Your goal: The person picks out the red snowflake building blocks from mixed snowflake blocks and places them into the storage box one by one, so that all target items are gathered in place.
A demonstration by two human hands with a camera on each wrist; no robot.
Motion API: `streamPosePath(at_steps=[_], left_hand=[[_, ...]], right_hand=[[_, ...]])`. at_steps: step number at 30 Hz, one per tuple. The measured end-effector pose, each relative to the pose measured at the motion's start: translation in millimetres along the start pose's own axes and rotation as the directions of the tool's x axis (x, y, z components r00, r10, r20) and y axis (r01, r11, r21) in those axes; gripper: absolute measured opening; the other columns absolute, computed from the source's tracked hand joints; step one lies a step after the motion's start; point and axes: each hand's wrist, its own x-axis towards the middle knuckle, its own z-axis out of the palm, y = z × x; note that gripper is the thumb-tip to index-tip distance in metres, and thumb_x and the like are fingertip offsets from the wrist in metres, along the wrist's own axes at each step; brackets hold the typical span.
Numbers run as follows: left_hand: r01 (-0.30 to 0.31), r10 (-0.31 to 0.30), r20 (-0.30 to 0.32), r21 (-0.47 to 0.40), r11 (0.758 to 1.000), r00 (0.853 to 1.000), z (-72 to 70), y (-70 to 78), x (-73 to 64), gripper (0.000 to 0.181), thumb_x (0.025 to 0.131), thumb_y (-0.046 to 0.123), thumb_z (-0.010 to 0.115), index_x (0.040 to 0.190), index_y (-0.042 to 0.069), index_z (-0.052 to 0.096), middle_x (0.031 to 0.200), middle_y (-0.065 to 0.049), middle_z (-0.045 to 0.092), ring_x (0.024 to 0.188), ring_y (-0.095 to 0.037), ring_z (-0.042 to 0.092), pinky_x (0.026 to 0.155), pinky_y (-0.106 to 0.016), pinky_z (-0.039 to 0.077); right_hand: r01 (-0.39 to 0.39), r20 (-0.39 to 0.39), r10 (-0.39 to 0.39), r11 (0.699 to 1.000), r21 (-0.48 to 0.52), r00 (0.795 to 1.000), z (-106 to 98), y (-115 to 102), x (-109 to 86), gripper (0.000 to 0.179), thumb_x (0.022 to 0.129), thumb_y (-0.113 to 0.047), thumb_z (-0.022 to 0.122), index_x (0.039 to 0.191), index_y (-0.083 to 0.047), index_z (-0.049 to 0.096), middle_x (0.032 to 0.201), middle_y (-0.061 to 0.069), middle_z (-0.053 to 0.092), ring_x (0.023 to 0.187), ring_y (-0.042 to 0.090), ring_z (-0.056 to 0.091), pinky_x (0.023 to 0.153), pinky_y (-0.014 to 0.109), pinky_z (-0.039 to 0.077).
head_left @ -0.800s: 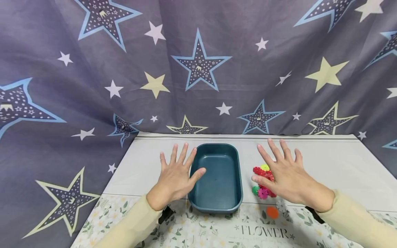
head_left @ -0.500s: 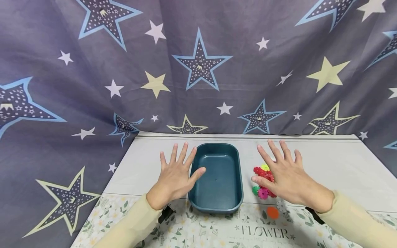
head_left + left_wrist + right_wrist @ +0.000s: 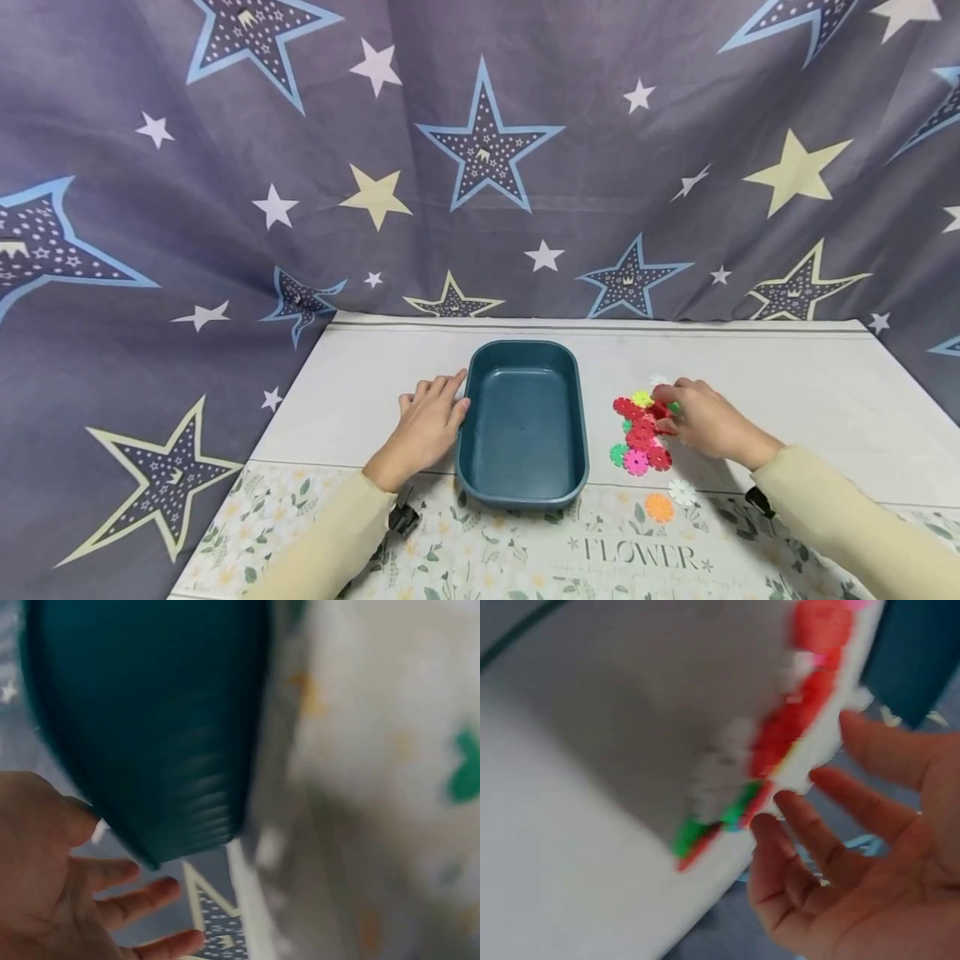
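Teal tub [image 3: 522, 429] stands left of colourful discs [image 3: 641, 434]. Your loosely spread left hand [image 3: 423, 427] flanks it; your relaxed right hand [image 3: 708, 422] is at their right edge. Both hold nothing.

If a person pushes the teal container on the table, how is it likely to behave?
The teal container is probably stiff, since its walls and rim have a clean, even shape. It holds nothing, so it may feel light for its size and slide readily. Tipping seems unlikely, because it sits flat and looks broad and fairly low.
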Motion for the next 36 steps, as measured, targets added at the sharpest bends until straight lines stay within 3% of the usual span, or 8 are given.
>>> streamPosePath(at_steps=[6,12,18,24,31,36], left_hand=[[-0.014,0.011,-0.031,-0.075,0.997,0.999,14.0,-5.2,-0.4,0.045,0.102,0.024,0.042,0.145,0.013,0.039,0.134,-0.003,0.049,0.109,-0.026,0.045,0.077,-0.044,0.030],[-0.014,0.011,-0.021,-0.118,0.993,1.000,16.4,-5.1,-1.1,0.045,0.103,0.021,0.040,0.147,0.012,0.035,0.141,-0.003,0.042,0.113,-0.026,0.043,0.079,-0.045,0.035],[-0.012,0.010,-0.016,-0.125,0.992,1.000,18.0,-4.7,-1.4,0.045,0.103,0.022,0.038,0.147,0.012,0.035,0.143,-0.003,0.041,0.114,-0.026,0.044,0.079,-0.045,0.035],[0.001,-0.002,-0.008,-0.125,0.992,1.000,17.2,-4.5,-0.7,0.045,0.103,0.022,0.038,0.147,0.013,0.035,0.143,-0.002,0.041,0.115,-0.027,0.043,0.078,-0.044,0.034],[0.011,-0.011,-0.001,-0.105,0.994,1.000,15.1,-2.6,-1.1,0.045,0.103,0.022,0.038,0.148,0.015,0.035,0.143,-0.001,0.040,0.117,-0.026,0.043,0.078,-0.044,0.034],[0.009,-0.010,-0.005,-0.075,0.997,1.000,14.3,-0.5,-1.2,0.044,0.103,0.022,0.038,0.147,0.015,0.036,0.143,0.000,0.041,0.116,-0.025,0.044,0.077,-0.044,0.034]], right_hand=[[0.057,0.013,-0.057,0.998,0.041,0.998,19,14,1.9,0.028,0.073,-0.014,0.082,0.098,-0.007,0.073,0.093,0.005,0.059,0.083,0.025,0.052,0.072,0.043,0.041],[0.106,-0.002,-0.106,0.989,0.105,0.994,19,6,11.8,0.011,0.078,-0.008,0.077,0.083,-0.014,0.070,0.077,-0.006,0.057,0.068,0.013,0.048,0.063,0.032,0.041],[0.213,0.009,-0.222,0.945,0.248,0.975,1,-28,24.0,0.013,0.081,-0.007,0.074,0.080,-0.017,0.066,0.071,-0.012,0.062,0.063,0.002,0.054,0.061,0.027,0.048],[0.334,-0.015,-0.345,0.897,0.288,0.939,-12,-64,37.9,0.015,0.082,-0.006,0.073,0.090,-0.017,0.069,0.082,-0.011,0.064,0.067,0.002,0.056,0.061,0.026,0.050],[0.402,0.099,-0.432,0.887,0.227,0.897,11,-91,57.0,0.009,0.082,-0.010,0.075,0.086,-0.018,0.072,0.082,-0.015,0.062,0.075,0.008,0.047,0.065,0.024,0.044],[0.344,0.287,-0.380,0.923,0.171,0.879,34,-106,72.0,0.011,0.077,-0.004,0.076,0.079,-0.014,0.074,0.073,-0.012,0.063,0.073,0.009,0.047,0.065,0.024,0.041]])
